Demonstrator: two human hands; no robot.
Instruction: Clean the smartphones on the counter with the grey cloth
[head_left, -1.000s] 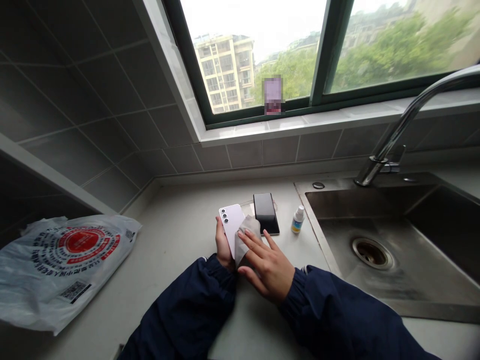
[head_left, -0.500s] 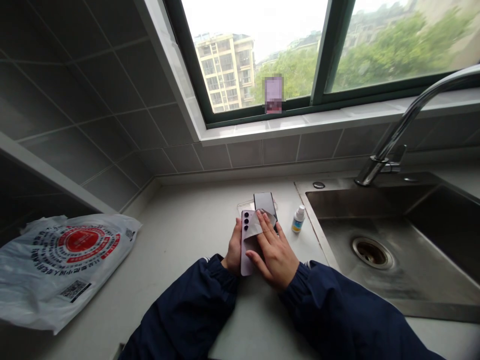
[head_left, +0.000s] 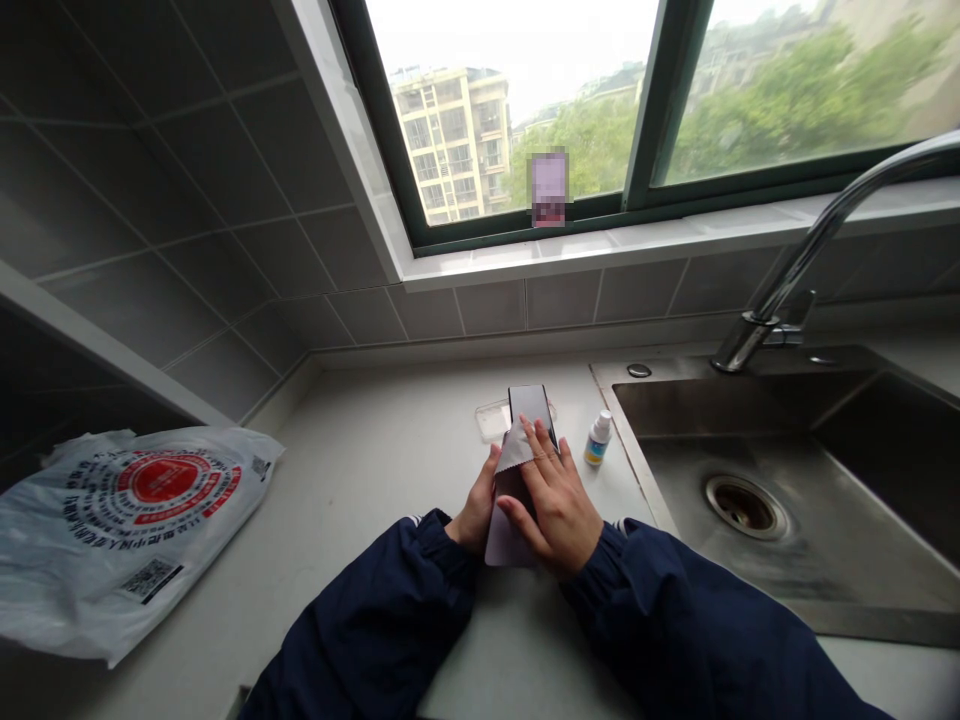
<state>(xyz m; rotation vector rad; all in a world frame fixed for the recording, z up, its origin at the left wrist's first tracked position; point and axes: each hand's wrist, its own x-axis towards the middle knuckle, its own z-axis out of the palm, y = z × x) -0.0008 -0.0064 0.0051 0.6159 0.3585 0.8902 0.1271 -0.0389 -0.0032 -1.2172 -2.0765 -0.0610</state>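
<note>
My left hand (head_left: 474,508) is closed around the left edge of a light purple smartphone (head_left: 504,550), its thumb along the side. Over the phone's back lies a small grey cleaning cloth (head_left: 514,449) with a zigzag edge. My right hand (head_left: 559,505) holds this cloth against the phone, fingers stretched forward and thumb apart. The cloth and fingers hide the phone's upper part, cameras included. Just beyond, a second phone (head_left: 528,401) with a dark rim lies on a clear phone case (head_left: 491,420). Right of my hand stands a small white spray bottle (head_left: 598,438) with a blue and yellow label.
To the right, a steel sink (head_left: 675,480) with a chrome faucet (head_left: 795,250) is set into the white countertop (head_left: 375,450). A white plastic bag (head_left: 97,590) with red print sits at the left. Behind, a tiled wall rises to a window.
The held phone has shifted slightly down and to the right, and its camera lenses are now covered by the cloth. More of the clear case shows.
</note>
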